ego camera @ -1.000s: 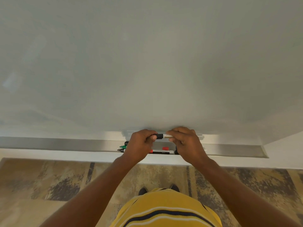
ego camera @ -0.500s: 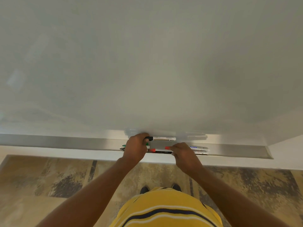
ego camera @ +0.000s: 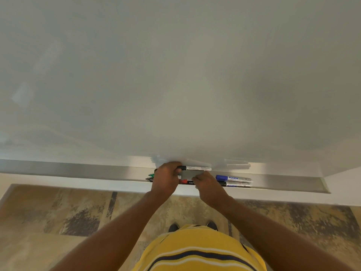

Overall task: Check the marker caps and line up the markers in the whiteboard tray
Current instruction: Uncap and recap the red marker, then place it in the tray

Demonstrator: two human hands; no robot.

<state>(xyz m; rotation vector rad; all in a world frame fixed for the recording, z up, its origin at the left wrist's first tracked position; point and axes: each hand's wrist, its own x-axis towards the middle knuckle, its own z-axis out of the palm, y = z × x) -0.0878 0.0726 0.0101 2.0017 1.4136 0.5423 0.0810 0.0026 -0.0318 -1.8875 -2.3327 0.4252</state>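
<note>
A long metal whiteboard tray [ego camera: 283,181] runs under the whiteboard. My left hand [ego camera: 166,178] holds the capped end of a black-capped marker [ego camera: 197,168] that lies level along the tray's back. My right hand [ego camera: 205,183] rests fingers-down on a red-capped marker [ego camera: 185,181] at the tray's front. To the right lie a blue-capped marker [ego camera: 233,178] and another marker [ego camera: 235,184] in front of it. A green marker [ego camera: 151,175] and a dark marker tip [ego camera: 148,179] poke out left of my left hand.
The whiteboard [ego camera: 175,75] fills the upper view, with faint reflections of the markers just above the tray. Below the tray is a patterned brown floor [ego camera: 58,212], with my yellow striped shirt and shoes straight beneath.
My right hand let go of the black-capped marker and dropped to the red-capped marker at the tray's front. My left hand lowered the black-capped marker to the tray's back.
</note>
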